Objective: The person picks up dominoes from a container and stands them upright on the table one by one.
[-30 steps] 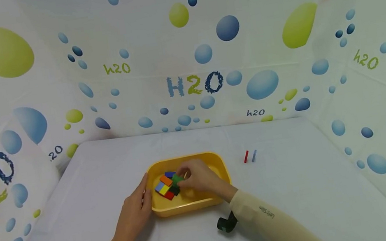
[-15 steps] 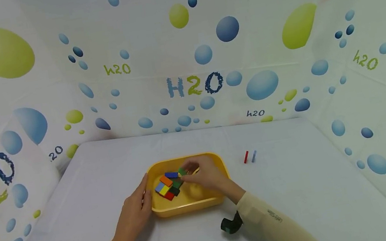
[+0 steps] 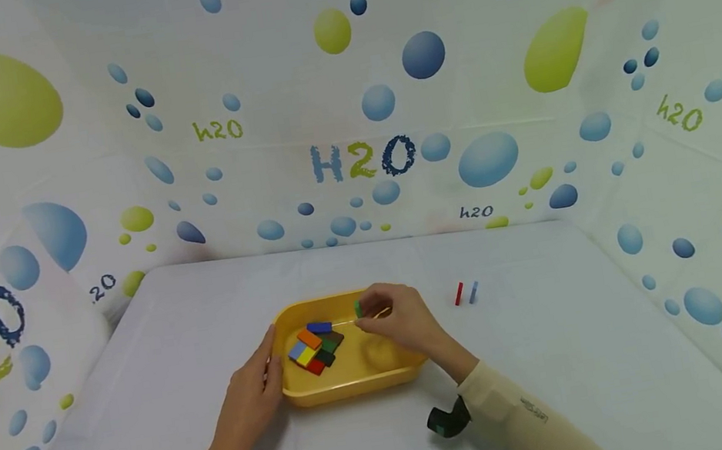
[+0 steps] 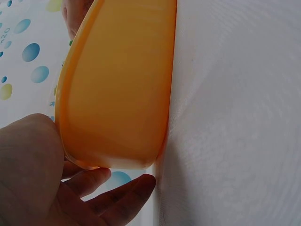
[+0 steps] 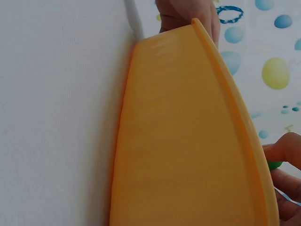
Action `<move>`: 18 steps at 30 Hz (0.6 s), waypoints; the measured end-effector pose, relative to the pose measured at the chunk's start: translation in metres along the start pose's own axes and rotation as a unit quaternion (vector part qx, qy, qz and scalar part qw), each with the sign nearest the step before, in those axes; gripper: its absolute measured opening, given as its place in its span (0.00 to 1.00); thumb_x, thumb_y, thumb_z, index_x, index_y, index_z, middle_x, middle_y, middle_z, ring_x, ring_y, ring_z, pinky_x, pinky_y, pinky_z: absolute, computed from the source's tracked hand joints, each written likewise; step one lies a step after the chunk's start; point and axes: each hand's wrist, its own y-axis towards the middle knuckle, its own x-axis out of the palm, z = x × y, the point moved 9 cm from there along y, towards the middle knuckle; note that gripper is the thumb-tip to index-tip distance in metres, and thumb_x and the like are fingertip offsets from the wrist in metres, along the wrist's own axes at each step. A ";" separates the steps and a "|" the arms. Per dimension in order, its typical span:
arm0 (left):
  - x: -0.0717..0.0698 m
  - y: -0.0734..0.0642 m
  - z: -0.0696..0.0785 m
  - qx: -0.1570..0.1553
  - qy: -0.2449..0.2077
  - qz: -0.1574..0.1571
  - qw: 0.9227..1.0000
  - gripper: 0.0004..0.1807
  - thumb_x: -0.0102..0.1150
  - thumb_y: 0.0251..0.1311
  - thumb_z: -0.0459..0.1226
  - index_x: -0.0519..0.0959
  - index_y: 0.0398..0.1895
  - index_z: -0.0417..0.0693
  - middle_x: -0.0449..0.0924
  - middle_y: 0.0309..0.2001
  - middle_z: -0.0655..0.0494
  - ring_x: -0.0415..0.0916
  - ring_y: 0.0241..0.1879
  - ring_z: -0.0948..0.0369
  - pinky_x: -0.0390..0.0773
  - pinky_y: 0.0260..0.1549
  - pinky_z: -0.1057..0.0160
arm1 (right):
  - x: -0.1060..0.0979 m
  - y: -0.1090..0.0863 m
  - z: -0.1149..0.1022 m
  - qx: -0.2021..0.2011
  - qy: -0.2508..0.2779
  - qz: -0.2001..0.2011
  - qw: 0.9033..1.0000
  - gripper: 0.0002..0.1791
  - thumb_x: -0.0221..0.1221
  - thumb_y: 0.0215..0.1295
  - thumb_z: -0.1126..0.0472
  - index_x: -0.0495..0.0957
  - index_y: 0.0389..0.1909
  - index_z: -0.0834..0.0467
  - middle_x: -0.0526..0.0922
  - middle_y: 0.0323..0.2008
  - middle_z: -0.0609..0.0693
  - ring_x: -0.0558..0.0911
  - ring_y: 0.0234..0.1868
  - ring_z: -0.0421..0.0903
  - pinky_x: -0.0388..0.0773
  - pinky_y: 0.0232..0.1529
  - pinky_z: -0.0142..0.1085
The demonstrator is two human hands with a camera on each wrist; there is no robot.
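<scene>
A yellow tray lies on the white cloth, with several small coloured blocks grouped toward its left side. Over the tray's right half, my right hand pinches a small green block between thumb and fingers. That green block shows only in part beside the tray's rim in the right wrist view. At the tray's left end, my left hand rests against the outside with its fingers extended. In the left wrist view, relaxed fingers lie by the tray's end wall.
Right of the tray, a thin red stick and a light-blue stick lie on the cloth. Behind stands a backdrop printed with bubbles. Black wrist devices sit under both forearms.
My right hand has lifted the green block from the group and carried it rightward over the tray. A brown piece now shows among the blocks. My left hand has stayed at the tray's end.
</scene>
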 end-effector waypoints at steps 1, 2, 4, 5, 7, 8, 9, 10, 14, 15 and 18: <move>0.000 0.000 0.000 0.000 0.000 0.000 1.000 0.29 0.48 0.79 0.35 0.61 0.80 0.39 0.74 0.67 0.37 0.77 0.43 0.53 0.81 0.49 0.47 | -0.003 -0.001 0.001 0.001 0.002 0.004 1.000 0.09 0.73 0.64 0.63 0.84 0.43 0.56 0.86 0.38 0.44 0.84 0.40 0.43 0.83 0.45 0.36; 0.000 0.000 0.000 -0.001 0.000 -0.001 1.000 0.29 0.48 0.79 0.35 0.61 0.80 0.39 0.74 0.67 0.37 0.76 0.43 0.53 0.81 0.49 0.47 | -0.005 -0.002 0.001 0.000 0.004 0.008 1.000 0.09 0.72 0.64 0.63 0.84 0.43 0.56 0.86 0.38 0.45 0.84 0.40 0.43 0.83 0.46 0.36; 0.000 0.000 0.000 -0.001 0.000 -0.001 1.000 0.29 0.48 0.79 0.35 0.61 0.80 0.39 0.74 0.67 0.37 0.77 0.43 0.52 0.81 0.49 0.46 | -0.011 -0.004 0.001 0.000 0.005 0.016 1.000 0.09 0.72 0.64 0.63 0.84 0.43 0.56 0.86 0.38 0.45 0.84 0.40 0.44 0.83 0.46 0.37; 0.000 -0.001 0.000 -0.001 0.000 -0.001 1.000 0.29 0.48 0.79 0.35 0.61 0.80 0.39 0.74 0.67 0.37 0.77 0.44 0.52 0.81 0.50 0.46 | -0.013 -0.005 0.002 0.000 0.006 0.019 1.000 0.09 0.72 0.64 0.64 0.83 0.43 0.56 0.86 0.38 0.46 0.84 0.41 0.45 0.83 0.47 0.38; 0.000 -0.001 0.001 -0.003 0.000 -0.002 1.000 0.29 0.48 0.79 0.35 0.61 0.80 0.39 0.73 0.68 0.37 0.78 0.46 0.51 0.80 0.51 0.45 | -0.017 -0.006 0.003 0.003 0.007 0.025 1.000 0.10 0.72 0.64 0.64 0.83 0.43 0.56 0.86 0.39 0.46 0.84 0.41 0.45 0.83 0.47 0.38; 0.000 -0.001 0.001 -0.004 0.000 -0.002 1.000 0.29 0.48 0.79 0.35 0.61 0.80 0.38 0.73 0.68 0.36 0.78 0.48 0.50 0.80 0.52 0.44 | -0.019 -0.007 0.004 0.004 0.007 0.029 1.000 0.10 0.72 0.63 0.64 0.83 0.43 0.56 0.86 0.39 0.46 0.84 0.42 0.45 0.83 0.47 0.38; 0.000 -0.001 0.001 -0.004 0.001 -0.003 1.000 0.29 0.48 0.79 0.34 0.60 0.80 0.38 0.73 0.69 0.36 0.79 0.48 0.50 0.80 0.52 0.44 | -0.021 -0.007 0.005 0.005 0.007 0.031 0.999 0.11 0.73 0.63 0.65 0.83 0.44 0.56 0.86 0.39 0.46 0.84 0.42 0.45 0.83 0.47 0.38; 0.000 -0.001 0.001 -0.005 0.000 -0.004 1.000 0.29 0.48 0.79 0.34 0.60 0.80 0.38 0.72 0.69 0.36 0.79 0.49 0.50 0.80 0.52 0.44 | -0.023 -0.008 0.006 0.006 0.006 0.034 0.999 0.11 0.73 0.63 0.65 0.83 0.44 0.56 0.86 0.39 0.46 0.84 0.42 0.45 0.83 0.47 0.38; 0.000 -0.002 0.002 -0.007 0.001 -0.004 1.000 0.29 0.48 0.79 0.34 0.60 0.80 0.38 0.72 0.69 0.36 0.78 0.48 0.50 0.80 0.52 0.44 | -0.031 -0.011 0.009 0.004 0.006 0.046 0.999 0.12 0.73 0.63 0.65 0.84 0.45 0.56 0.86 0.40 0.47 0.84 0.43 0.46 0.83 0.48 0.39; 0.000 -0.002 0.002 -0.007 0.001 -0.004 1.000 0.29 0.48 0.79 0.34 0.60 0.80 0.38 0.73 0.69 0.36 0.78 0.47 0.51 0.80 0.52 0.45 | -0.033 -0.012 0.010 0.003 0.006 0.049 0.999 0.12 0.72 0.63 0.65 0.84 0.45 0.57 0.86 0.41 0.47 0.84 0.43 0.47 0.83 0.48 0.39; 0.000 -0.001 0.002 -0.006 0.001 -0.003 1.000 0.29 0.48 0.79 0.34 0.61 0.80 0.38 0.73 0.68 0.37 0.77 0.44 0.52 0.80 0.51 0.45 | -0.040 -0.015 0.011 0.003 0.011 0.061 0.998 0.12 0.72 0.63 0.66 0.84 0.46 0.58 0.86 0.41 0.48 0.84 0.43 0.48 0.84 0.48 0.41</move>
